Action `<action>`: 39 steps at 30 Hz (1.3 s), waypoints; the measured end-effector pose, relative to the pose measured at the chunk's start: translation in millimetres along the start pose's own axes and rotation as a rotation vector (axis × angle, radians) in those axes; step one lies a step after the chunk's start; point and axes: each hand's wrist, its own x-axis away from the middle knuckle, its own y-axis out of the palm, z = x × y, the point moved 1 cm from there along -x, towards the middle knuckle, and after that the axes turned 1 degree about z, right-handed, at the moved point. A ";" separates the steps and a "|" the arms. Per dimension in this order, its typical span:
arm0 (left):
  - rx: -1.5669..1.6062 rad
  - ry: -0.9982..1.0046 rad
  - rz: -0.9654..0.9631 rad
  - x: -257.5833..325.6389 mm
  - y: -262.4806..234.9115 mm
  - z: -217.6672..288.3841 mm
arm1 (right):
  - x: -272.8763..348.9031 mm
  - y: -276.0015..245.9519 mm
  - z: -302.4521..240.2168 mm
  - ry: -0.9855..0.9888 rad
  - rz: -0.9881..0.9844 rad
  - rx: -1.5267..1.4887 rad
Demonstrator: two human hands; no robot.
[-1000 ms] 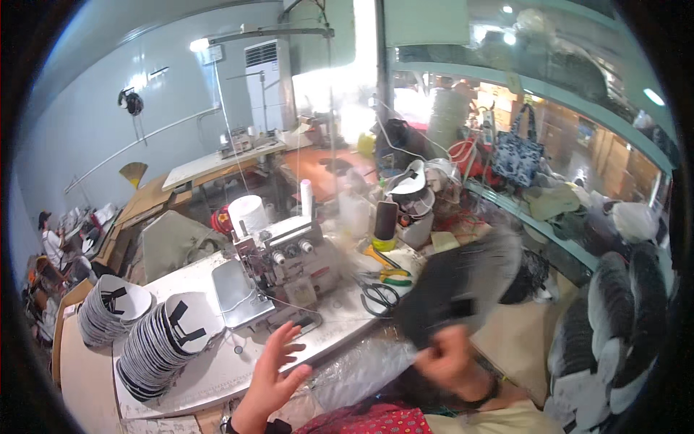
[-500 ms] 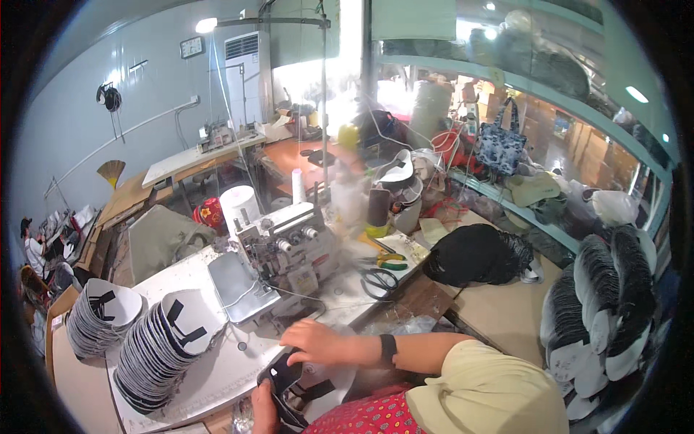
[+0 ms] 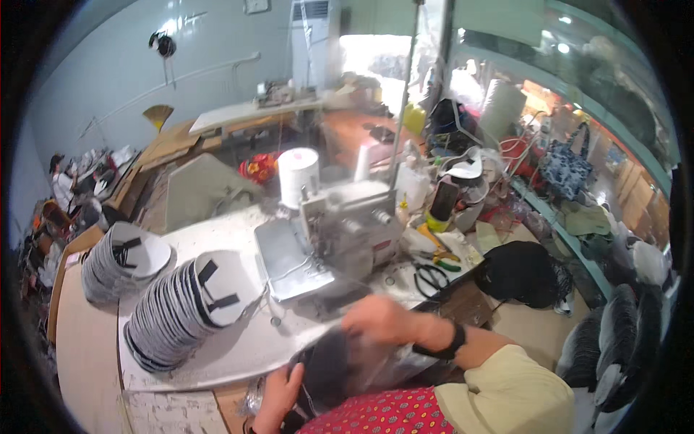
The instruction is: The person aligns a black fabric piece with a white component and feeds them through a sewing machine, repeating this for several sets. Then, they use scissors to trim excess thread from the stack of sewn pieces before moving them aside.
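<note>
Person seated at a work surface, far left: dark cap, pale top (image 3: 63, 184).

Stack of curved grey-and-white pieces (image 3: 101, 271), left end of the desk (image 3: 224, 239); a black strip on its top piece.

Second curved stack (image 3: 166, 318), same kind, just right of the first and nearer; its length runs from near left to far right, two black tabs on the pale top piece.

Left hand (image 3: 278, 394), near edge of the desk: thumb and fingers pinching the left side of the dark fabric piece.

Metal tray (image 3: 283, 264), grey, at the left of the sewing machine.

Thread cone (image 3: 298, 177), white, upright, on the far side.

Dark fabric piece (image 3: 322, 369), between the two hands at the near edge of the desk; long axis roughly near to far, far end tipped a little right. Its right part is blurred; which end is the front cannot be told.

Sewing machine (image 3: 361, 228), pale, beyond the hands.

Right hand (image 3: 377, 320), blurred, over the far right part of the piece; whether its fingers pinch cannot be told. Black wristband (image 3: 452, 340).

Scissors (image 3: 431, 281), black handles, right part of the desk.

Pile of black pieces (image 3: 517, 271), right, on brown board (image 3: 524, 333).
</note>
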 end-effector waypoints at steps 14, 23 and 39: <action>1.170 0.453 -0.016 -53.0 -47.5 120.6 | -55.3 8.7 37.9 0.787 0.078 -0.775; 1.070 0.373 -0.137 -118.0 -67.1 162.5 | -74.3 31.0 65.9 0.909 0.469 -0.628; 0.339 0.062 0.270 -129.5 -82.0 130.4 | -43.0 52.1 37.0 0.348 0.333 0.309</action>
